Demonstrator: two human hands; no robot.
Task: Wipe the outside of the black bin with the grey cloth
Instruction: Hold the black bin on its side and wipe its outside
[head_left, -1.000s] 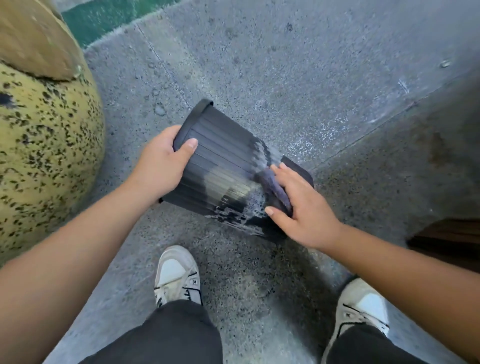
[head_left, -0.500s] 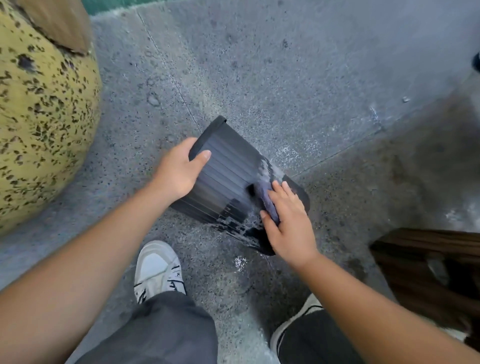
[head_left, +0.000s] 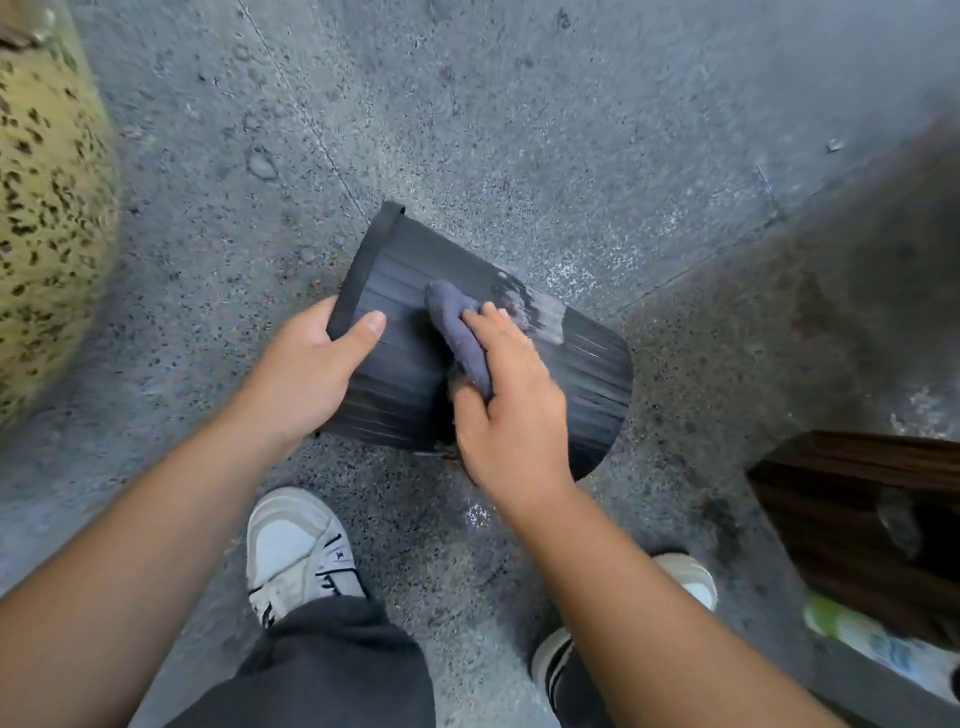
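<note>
The black ribbed bin (head_left: 587, 364) lies tilted on its side over the concrete floor, rim to the upper left, base to the lower right. My left hand (head_left: 306, 369) grips the rim, thumb across the outer wall. My right hand (head_left: 511, 410) presses the bunched grey cloth (head_left: 457, 327) against the middle of the bin's side. A whitish wet smear (head_left: 535, 309) shows on the wall beyond my fingers.
A large yellow speckled rounded object (head_left: 47, 218) stands at the left. A dark wooden box (head_left: 862, 519) sits at the right with a green-and-white bottle (head_left: 857, 634) below it. My white shoes (head_left: 296, 551) stand under the bin on grey concrete.
My right hand has slid the cloth from near the bin's base towards the rim, over the middle of the wall. The left hand keeps its grip on the rim.
</note>
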